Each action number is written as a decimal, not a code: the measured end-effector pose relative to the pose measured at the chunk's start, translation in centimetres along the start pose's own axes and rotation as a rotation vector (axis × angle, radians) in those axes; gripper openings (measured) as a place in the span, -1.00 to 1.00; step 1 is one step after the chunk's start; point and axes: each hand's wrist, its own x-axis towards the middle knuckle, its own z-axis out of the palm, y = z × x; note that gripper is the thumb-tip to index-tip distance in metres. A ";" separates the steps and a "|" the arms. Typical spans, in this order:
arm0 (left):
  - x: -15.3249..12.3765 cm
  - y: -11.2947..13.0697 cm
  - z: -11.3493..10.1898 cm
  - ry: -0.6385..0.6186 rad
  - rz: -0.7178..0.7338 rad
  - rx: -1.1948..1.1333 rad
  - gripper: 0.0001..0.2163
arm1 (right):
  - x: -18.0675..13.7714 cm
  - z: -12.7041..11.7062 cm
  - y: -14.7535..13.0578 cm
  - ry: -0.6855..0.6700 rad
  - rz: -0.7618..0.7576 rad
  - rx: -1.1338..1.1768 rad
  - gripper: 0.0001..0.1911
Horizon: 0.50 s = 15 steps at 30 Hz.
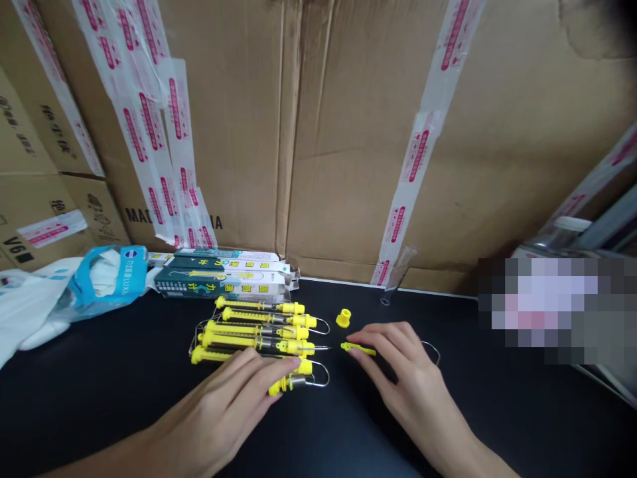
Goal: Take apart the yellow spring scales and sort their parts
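Several yellow spring scales [233, 327] lie side by side on the black tabletop, with metal hooks pointing right. My left hand [233, 398] reaches over the nearest one, its fingers curled on it and the index fingertip at its yellow end. Below that fingertip, a yellow end piece with a metal spring [297, 381] sticks out; the rest of it is hidden by my hand. My right hand [405, 368] pinches a slim yellow plastic piece [362, 349] between thumb and fingers, just above the table. A small yellow cap [343, 318] stands beyond my right fingertips.
Spring scale boxes [219, 285] lie stacked behind the scales. A blue and white plastic package [112, 272] rests at left. Near the wall of cardboard [338, 146], a clear tube [398, 275] leans. A wire hook [434, 350] shows beyond my right hand. A blurred-out area covers the right side.
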 end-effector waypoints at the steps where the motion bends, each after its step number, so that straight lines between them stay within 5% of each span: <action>1: -0.1 0.0 0.1 -0.005 -0.001 -0.014 -0.67 | -0.1 -0.2 -0.7 -0.012 -0.040 0.074 -0.84; 8: -1.1 0.0 0.8 -0.159 -0.012 -0.270 -0.59 | -1.8 1.1 -5.4 -0.209 -0.066 0.580 -0.44; 15: -0.6 0.3 0.5 -0.097 -0.043 -0.277 -0.67 | -1.7 2.2 -5.6 -0.260 0.263 0.732 -0.81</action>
